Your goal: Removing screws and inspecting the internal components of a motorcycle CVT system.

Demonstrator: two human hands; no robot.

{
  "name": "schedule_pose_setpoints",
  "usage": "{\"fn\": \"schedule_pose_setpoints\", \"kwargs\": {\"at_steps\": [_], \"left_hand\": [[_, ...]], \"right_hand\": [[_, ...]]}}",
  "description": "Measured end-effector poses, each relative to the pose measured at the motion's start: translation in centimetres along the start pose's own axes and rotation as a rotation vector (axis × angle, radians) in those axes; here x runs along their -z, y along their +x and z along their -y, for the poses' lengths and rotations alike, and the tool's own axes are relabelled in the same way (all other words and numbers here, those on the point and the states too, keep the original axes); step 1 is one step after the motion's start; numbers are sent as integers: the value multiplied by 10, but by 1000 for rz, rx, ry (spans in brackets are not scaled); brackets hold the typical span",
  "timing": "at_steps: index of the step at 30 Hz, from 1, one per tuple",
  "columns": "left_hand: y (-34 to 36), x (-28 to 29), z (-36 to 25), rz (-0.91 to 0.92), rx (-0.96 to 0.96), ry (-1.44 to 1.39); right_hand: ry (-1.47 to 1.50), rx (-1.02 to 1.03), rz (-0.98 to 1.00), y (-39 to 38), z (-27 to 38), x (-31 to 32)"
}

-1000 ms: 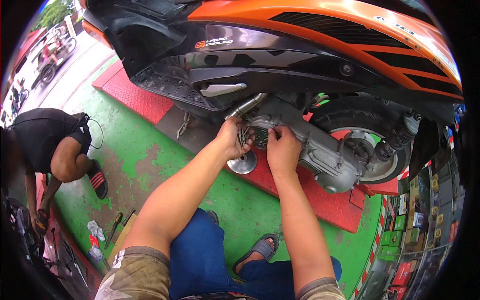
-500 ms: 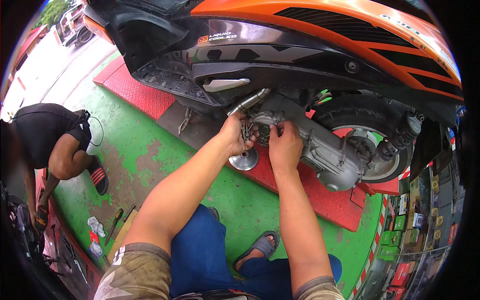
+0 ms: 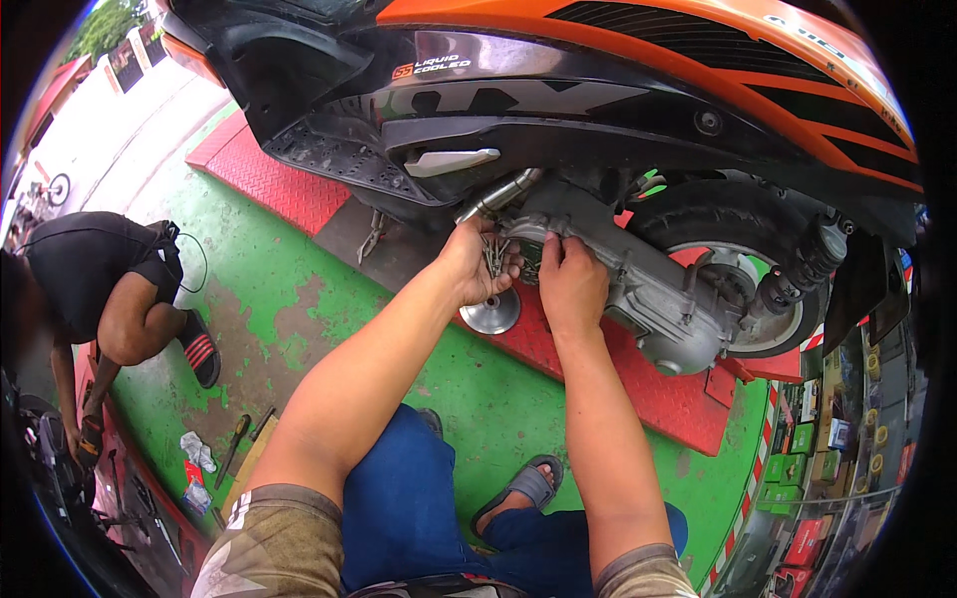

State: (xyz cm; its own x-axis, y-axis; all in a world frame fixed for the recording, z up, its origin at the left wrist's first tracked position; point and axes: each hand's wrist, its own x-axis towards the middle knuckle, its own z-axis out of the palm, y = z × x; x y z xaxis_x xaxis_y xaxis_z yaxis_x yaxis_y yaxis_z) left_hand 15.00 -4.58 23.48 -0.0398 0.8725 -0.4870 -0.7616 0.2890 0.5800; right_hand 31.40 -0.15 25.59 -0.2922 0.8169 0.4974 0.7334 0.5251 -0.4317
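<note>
Bright daylight overexposes the street (image 3: 140,145) at upper left; glossy bodywork (image 3: 558,62) shines; edges bow toward black corners.

On the scooter (image 3: 568,140), small orange-and-white lettering (image 3: 434,67) marks the glossy black side panel (image 3: 618,75); large grey letters (image 3: 498,98) run below it; more letters (image 3: 805,36) sit on the orange upper panel (image 3: 726,22). Print on the stacked green boxes (image 3: 783,468) and red box (image 3: 805,541) is too small to read.

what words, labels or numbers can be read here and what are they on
Wording left uncopied; by place:
Scooter's dark side panel: small orange-and-white lettering, legible; larger grey letters below, partly unclear.
Orange body panel: lettering toward upper right, blurred.
Boxes at right: print too small to read.
</note>
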Motion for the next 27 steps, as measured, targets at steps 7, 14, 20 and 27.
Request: {"fn": "schedule_pose_setpoints", "kwargs": {"at_steps": [7,14,20,27], "left_hand": [[-10,-9,-2,-31,30,10],[-14,-3,-6,-19,39,26],[19,28,3,5,-15,-41],[8,25,0,-58,36,11]], "right_hand": [[159,76,-166,-3,1,8],[147,167,-57,-23,9,-1],[259,289,232,-42,27,-21],[269,224,309,-40,28,-33]]}}
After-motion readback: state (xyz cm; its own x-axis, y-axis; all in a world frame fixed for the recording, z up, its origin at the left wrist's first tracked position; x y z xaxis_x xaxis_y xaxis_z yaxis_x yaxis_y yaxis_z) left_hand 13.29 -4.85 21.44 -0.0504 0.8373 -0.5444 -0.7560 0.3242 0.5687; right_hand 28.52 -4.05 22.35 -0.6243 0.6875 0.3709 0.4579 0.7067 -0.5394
